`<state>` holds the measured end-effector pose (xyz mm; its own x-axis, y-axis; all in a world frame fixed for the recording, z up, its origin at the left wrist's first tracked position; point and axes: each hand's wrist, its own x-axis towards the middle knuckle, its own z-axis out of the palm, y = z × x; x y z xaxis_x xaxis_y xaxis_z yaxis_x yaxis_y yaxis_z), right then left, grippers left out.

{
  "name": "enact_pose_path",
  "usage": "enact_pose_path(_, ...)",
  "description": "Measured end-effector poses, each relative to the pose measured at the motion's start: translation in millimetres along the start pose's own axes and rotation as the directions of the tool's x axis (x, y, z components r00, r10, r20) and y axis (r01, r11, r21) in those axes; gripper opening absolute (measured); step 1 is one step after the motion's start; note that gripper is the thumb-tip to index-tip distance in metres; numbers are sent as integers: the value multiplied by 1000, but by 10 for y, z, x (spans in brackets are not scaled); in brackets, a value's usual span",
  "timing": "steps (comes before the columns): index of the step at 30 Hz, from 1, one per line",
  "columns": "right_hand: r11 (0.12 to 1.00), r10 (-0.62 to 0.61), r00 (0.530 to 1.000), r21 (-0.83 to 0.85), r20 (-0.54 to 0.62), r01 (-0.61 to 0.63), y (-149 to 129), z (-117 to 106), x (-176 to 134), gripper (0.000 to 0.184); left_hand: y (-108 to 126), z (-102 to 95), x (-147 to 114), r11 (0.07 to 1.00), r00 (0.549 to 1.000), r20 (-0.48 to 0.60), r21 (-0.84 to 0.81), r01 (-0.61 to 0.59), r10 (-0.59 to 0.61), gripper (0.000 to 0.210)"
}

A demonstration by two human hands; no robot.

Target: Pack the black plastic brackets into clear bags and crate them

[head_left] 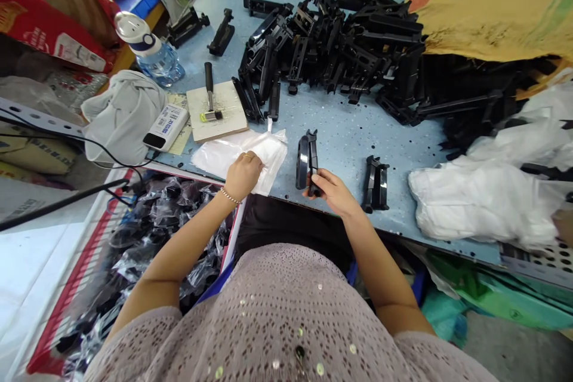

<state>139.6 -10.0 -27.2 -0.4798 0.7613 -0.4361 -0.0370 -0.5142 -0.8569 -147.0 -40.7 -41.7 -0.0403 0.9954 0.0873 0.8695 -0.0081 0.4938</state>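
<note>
My right hand [331, 191] is closed around the lower end of a black plastic part [307, 158], long and narrow, held upright over the table's front edge. My left hand [244, 174] is on a stack of clear plastic bags [274, 155], its fingers bent and pressed together at the bags' edge. Whether it pinches one bag or several I cannot make out. To the right of my right hand, a similar black part [375, 185] lies on the blue table [349, 137].
A large heap of black parts [331, 42] covers the table's back. At left are a hammer [209, 89] on a board [197, 113], a white device [166, 126] and a water bottle [152, 51]. White plastic bags [483, 197] lie right. A crate [58, 310] of bagged parts stands below left.
</note>
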Motion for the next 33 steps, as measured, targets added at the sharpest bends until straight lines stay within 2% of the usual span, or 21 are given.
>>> enact_pose_path(2, 994, 19, 999, 111, 51, -24, 1, 127, 97, 42, -47, -45, 34, 969, 995, 20, -223, 103, -101, 12)
enact_pose_path(3, 986, 24, 996, 164, 82, -37, 4, 186, 148, 41, -74, -68, 59, 915, 984, 35, -365, 173, -173, 10)
enact_pose_path(6, 953, 35, 982, 291, 183, -88, 18, 337, 299, 38, -146, -144, 118, 652, 917, 110, -671, 353, -384, 24)
enact_pose_path(8, 934, 41, 972, 337, 233, -120, 25, 419, 387, 33, -162, -198, 127, 530, 886, 168, -747, 400, -432, 34)
enact_pose_path(12, 905, 47, 959, 395, 279, -160, 18, 587, 537, 25, -116, -264, 95, 418, 883, 257, -805, 420, -393, 37)
enact_pose_path(14, 895, 63, 954, 406, 294, -185, 9, 698, 621, 22, -80, -248, 85, 400, 883, 227, -825, 398, -411, 35)
enact_pose_path(18, 889, 105, 956, 404, 273, -214, -7, 900, 805, 14, -50, -195, 98, 427, 893, 166, -832, 355, -418, 26)
enact_pose_path(20, 885, 128, 964, 411, 235, -217, -19, 914, 860, 15, -75, -222, 102, 371, 890, 176, -862, 346, -421, 27)
enact_pose_path(22, 880, 150, 969, 422, 194, -220, -32, 859, 865, 16, -119, -283, 96, 270, 872, 203, -898, 347, -446, 30)
enact_pose_path(24, 871, 162, 973, 439, 167, -220, -42, 781, 829, 17, -154, -335, 86, 221, 855, 218, -909, 353, -470, 32)
enact_pose_path(26, 863, 160, 970, 451, 184, -228, -43, 739, 780, 16, -152, -331, 79, 258, 863, 204, -900, 351, -462, 31)
enact_pose_path(30, 874, 124, 954, 426, 274, -236, -25, 812, 751, 14, -60, -184, 87, 409, 896, 141, -852, 327, -422, 25)
enact_pose_path(33, 866, 151, 965, 442, 213, -233, -14, 839, 795, 16, -53, -144, 83, 393, 886, 127, -862, 321, -445, 29)
